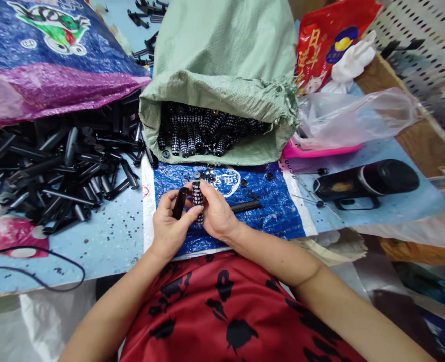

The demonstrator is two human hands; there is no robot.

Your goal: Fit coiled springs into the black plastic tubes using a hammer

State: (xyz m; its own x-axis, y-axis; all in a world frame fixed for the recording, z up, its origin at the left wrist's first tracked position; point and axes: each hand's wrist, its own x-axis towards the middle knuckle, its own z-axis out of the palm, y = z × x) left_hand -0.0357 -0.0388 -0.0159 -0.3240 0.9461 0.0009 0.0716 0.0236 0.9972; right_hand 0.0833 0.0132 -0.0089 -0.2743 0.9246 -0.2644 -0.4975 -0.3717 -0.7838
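My left hand [173,221] is closed around a smooth black plastic tube [179,203], held tilted. Its thumb reaches across to a black cylinder with rows of white marks [197,193]. The right hand [218,208] grips that cylinder with fingers and thumb, roughly upright beside the tube. A small grey disc [197,175] shows at the cylinder's top end. Both hands are over a blue plastic sheet [275,221]. Just beyond them, an open pale green woven sack [222,55] lies with several similar marked cylinders [190,138] in its mouth.
Many loose black plastic pieces [72,161] are heaped at left, under a blue and purple bag [57,65]. A dark ribbed strip [247,206] lies right of my hands. Farther right are a black bottle [365,183], a clear plastic bag [358,115] and a red packet [326,45].
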